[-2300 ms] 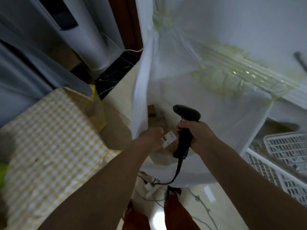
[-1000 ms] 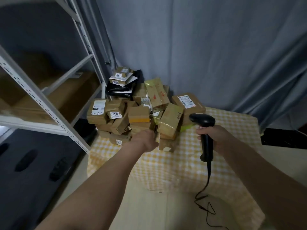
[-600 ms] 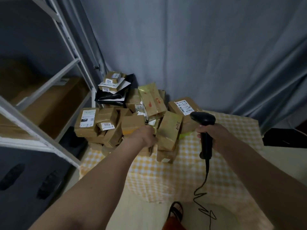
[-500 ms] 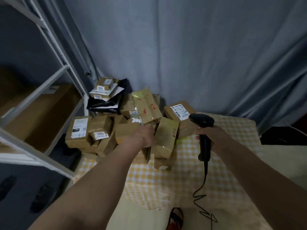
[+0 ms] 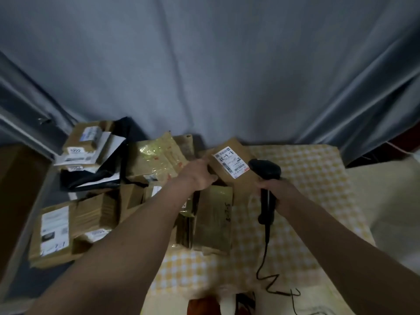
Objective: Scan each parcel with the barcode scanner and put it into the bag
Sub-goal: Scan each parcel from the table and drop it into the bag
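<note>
Grey curtain [image 5: 204, 64] behind a checked tablecloth [image 5: 306, 178] heaped with parcels.
At the table's far edge, the labelled parcel [image 5: 231, 162] is grasped by the left hand [image 5: 200, 176]; the barcode scanner [image 5: 266, 176], clenched in the right hand [image 5: 279, 192], sits just right of the label.

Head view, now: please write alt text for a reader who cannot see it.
A left hand grips a labelled brown parcel atop a pile of parcels, while the right hand holds a black scanner beside its label. The pile sits on a yellow checked cloth before a grey curtain.
</note>
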Action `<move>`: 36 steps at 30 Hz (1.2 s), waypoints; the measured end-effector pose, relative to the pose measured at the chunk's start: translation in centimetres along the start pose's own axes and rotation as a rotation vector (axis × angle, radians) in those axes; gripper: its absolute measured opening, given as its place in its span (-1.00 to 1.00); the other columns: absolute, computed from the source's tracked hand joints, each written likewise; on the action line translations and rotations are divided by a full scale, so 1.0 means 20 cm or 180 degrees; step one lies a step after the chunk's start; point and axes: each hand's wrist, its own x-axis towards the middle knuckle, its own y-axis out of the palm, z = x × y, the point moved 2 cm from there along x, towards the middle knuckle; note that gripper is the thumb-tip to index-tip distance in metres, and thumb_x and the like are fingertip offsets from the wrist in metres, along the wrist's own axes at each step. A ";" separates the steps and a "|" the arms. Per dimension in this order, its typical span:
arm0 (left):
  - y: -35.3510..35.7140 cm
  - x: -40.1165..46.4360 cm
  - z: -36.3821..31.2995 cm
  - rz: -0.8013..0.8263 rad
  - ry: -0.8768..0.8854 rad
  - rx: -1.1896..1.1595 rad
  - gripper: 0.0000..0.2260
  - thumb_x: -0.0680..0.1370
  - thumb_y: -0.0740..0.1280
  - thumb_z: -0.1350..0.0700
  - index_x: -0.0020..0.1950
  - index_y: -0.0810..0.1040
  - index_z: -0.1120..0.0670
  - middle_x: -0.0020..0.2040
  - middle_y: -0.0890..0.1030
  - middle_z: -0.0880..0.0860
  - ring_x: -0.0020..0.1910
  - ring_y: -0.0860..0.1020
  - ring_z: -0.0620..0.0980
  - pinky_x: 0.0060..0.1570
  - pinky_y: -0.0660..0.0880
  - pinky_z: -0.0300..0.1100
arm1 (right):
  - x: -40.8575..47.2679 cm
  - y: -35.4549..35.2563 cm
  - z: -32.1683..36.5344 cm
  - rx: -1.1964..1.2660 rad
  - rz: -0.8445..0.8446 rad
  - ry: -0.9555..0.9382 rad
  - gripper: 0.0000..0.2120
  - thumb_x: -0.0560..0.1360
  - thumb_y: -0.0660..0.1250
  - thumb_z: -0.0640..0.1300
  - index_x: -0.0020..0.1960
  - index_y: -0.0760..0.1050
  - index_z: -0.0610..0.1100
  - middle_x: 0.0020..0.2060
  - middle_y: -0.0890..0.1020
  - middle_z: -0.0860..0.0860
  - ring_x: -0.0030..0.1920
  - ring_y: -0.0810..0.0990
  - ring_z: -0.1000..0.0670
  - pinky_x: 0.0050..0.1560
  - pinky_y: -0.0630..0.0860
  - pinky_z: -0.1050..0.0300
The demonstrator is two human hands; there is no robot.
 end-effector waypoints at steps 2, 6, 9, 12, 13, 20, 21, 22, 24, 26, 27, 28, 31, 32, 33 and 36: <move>-0.02 0.11 -0.03 0.0100 0.0186 0.0088 -0.66 0.61 0.26 0.09 0.39 0.45 0.09 0.30 0.54 0.13 0.24 0.51 0.11 0.21 0.45 -0.12 | 0.06 0.01 -0.01 0.0118 -0.0204 0.0075 -0.92 0.44 0.34 -0.37 -0.09 0.50 -0.25 -0.17 0.53 -0.19 -0.11 0.53 -0.15 -0.03 0.47 -0.04; 0.00 0.39 -0.05 0.0288 0.0460 0.0457 -0.64 0.63 0.22 0.02 0.40 0.41 0.11 0.36 0.48 0.13 0.31 0.46 0.10 0.17 0.38 -0.18 | 0.19 0.05 -0.04 0.0296 -0.0451 0.0316 -0.91 0.45 0.36 -0.35 -0.10 0.48 -0.23 -0.12 0.53 -0.19 -0.11 0.52 -0.16 -0.10 0.44 -0.03; 0.05 0.60 -0.03 0.0433 0.0497 0.0571 -0.59 0.61 0.27 -0.02 0.43 0.38 0.07 0.39 0.45 0.11 0.35 0.42 0.09 0.25 0.36 -0.16 | 0.28 0.08 -0.04 0.0385 -0.0623 0.0414 -0.89 0.45 0.39 -0.32 -0.13 0.47 -0.19 -0.16 0.51 -0.16 -0.11 0.50 -0.15 -0.08 0.42 -0.04; 0.10 0.78 0.00 0.0592 0.0356 0.0422 -0.47 0.54 0.38 0.02 0.46 0.31 0.10 0.40 0.44 0.11 0.36 0.42 0.10 0.28 0.40 -0.09 | 0.36 0.12 -0.06 0.0496 -0.0761 0.0468 -0.84 0.46 0.39 -0.30 -0.01 0.46 -0.18 -0.17 0.51 -0.13 -0.09 0.49 -0.15 -0.04 0.43 -0.06; 0.13 0.83 0.02 0.0597 0.0310 0.0367 -0.46 0.52 0.39 0.03 0.46 0.31 0.10 0.38 0.45 0.11 0.34 0.44 0.10 0.28 0.42 -0.07 | 0.38 0.13 -0.06 0.0532 -0.0786 0.0486 -0.82 0.46 0.39 -0.31 0.02 0.45 -0.19 -0.17 0.51 -0.13 -0.11 0.49 -0.14 -0.05 0.43 -0.05; 0.23 1.09 0.06 0.0628 -0.0256 -0.0103 -0.61 0.55 0.36 0.10 0.34 0.46 0.18 0.30 0.52 0.16 0.27 0.51 0.10 0.21 0.47 -0.09 | 0.52 0.15 -0.09 0.0907 -0.0860 0.0553 -0.75 0.46 0.37 -0.36 0.11 0.47 -0.21 -0.14 0.54 -0.11 -0.13 0.51 -0.12 -0.04 0.47 -0.05; 0.24 1.10 0.06 0.0656 -0.0346 -0.0197 -0.64 0.55 0.36 0.10 0.31 0.49 0.18 0.27 0.55 0.16 0.23 0.54 0.09 0.21 0.49 -0.08 | 0.52 0.15 -0.09 0.0949 -0.0819 0.0572 -0.76 0.46 0.36 -0.36 0.11 0.47 -0.21 -0.14 0.54 -0.11 -0.15 0.51 -0.10 -0.05 0.47 -0.04; 0.25 1.10 0.06 0.0692 -0.0417 -0.0267 -0.66 0.55 0.36 0.08 0.28 0.51 0.17 0.24 0.57 0.15 0.20 0.56 0.07 0.20 0.51 -0.08 | 0.52 0.14 -0.09 0.0975 -0.0803 0.0584 -0.76 0.47 0.36 -0.35 0.11 0.47 -0.21 -0.14 0.54 -0.11 -0.16 0.51 -0.09 -0.07 0.46 -0.03; 0.25 1.10 0.04 0.0743 -0.0517 -0.0361 -0.65 0.54 0.35 0.02 0.27 0.52 0.15 0.23 0.59 0.13 0.20 0.56 0.05 0.22 0.50 -0.06 | 0.52 0.12 -0.07 0.0971 -0.0849 0.0578 -0.78 0.47 0.36 -0.34 0.09 0.48 -0.20 -0.14 0.54 -0.10 -0.17 0.51 -0.09 -0.08 0.45 -0.04; 0.23 1.10 0.03 0.0649 -0.0593 -0.0508 -0.51 0.51 0.38 -0.07 0.34 0.47 0.17 0.31 0.53 0.15 0.28 0.50 0.09 0.29 0.44 -0.05 | 0.51 0.08 -0.03 0.0950 -0.0897 0.0512 -0.81 0.47 0.36 -0.34 0.06 0.49 -0.18 -0.15 0.55 -0.09 -0.17 0.52 -0.09 -0.05 0.47 -0.07; 0.22 1.10 0.02 0.0597 -0.0656 -0.0655 -0.40 0.47 0.41 -0.11 0.39 0.42 0.18 0.35 0.48 0.16 0.32 0.46 0.11 0.31 0.42 -0.04 | 0.50 0.06 0.00 0.0916 -0.0910 0.0453 -0.82 0.47 0.36 -0.34 0.03 0.49 -0.17 -0.15 0.55 -0.08 -0.17 0.53 -0.08 -0.01 0.48 -0.08; 0.20 1.10 0.01 0.0552 -0.0715 -0.0852 -0.27 0.39 0.45 -0.17 0.43 0.36 0.17 0.39 0.44 0.16 0.33 0.44 0.13 0.32 0.41 0.00 | 0.49 0.03 0.03 0.0874 -0.0931 0.0382 -0.83 0.47 0.37 -0.34 0.00 0.49 -0.16 -0.16 0.56 -0.07 -0.17 0.53 -0.07 0.02 0.49 -0.09; 0.14 1.08 -0.03 0.0335 -0.0837 -0.1615 -0.10 0.19 0.49 -0.30 0.39 0.31 0.07 0.39 0.39 0.14 0.31 0.43 0.16 0.29 0.42 0.08 | 0.44 -0.06 0.12 0.0863 -0.1051 0.0073 -0.81 0.46 0.37 -0.36 0.01 0.50 -0.16 -0.16 0.58 -0.06 -0.17 0.56 -0.06 -0.01 0.51 -0.05; 0.11 1.06 -0.05 0.0235 -0.0862 -0.1885 -0.16 0.17 0.48 -0.33 0.31 0.35 0.04 0.35 0.42 0.13 0.27 0.45 0.15 0.27 0.44 0.07 | 0.42 -0.08 0.15 0.0889 -0.1078 -0.0044 -0.81 0.45 0.37 -0.37 0.02 0.51 -0.17 -0.16 0.59 -0.06 -0.16 0.56 -0.06 -0.04 0.51 -0.03; 0.07 1.04 -0.08 0.0196 -0.0863 -0.2172 -0.24 0.17 0.48 -0.34 0.21 0.39 0.03 0.28 0.48 0.12 0.19 0.51 0.13 0.20 0.49 0.04 | 0.40 -0.10 0.17 0.0908 -0.1084 -0.0144 -0.81 0.45 0.36 -0.38 0.03 0.52 -0.20 -0.16 0.59 -0.07 -0.16 0.57 -0.06 -0.06 0.51 0.00; -0.04 0.94 -0.19 0.0492 -0.0693 -0.2992 -0.26 0.17 0.53 -0.36 0.14 0.51 0.10 0.02 0.67 0.10 -0.08 0.65 0.09 -0.05 0.60 -0.01 | 0.32 -0.14 0.25 0.0931 -0.0995 -0.0417 -0.80 0.46 0.32 -0.41 0.05 0.54 -0.25 -0.15 0.63 -0.08 -0.14 0.59 -0.06 -0.10 0.52 0.08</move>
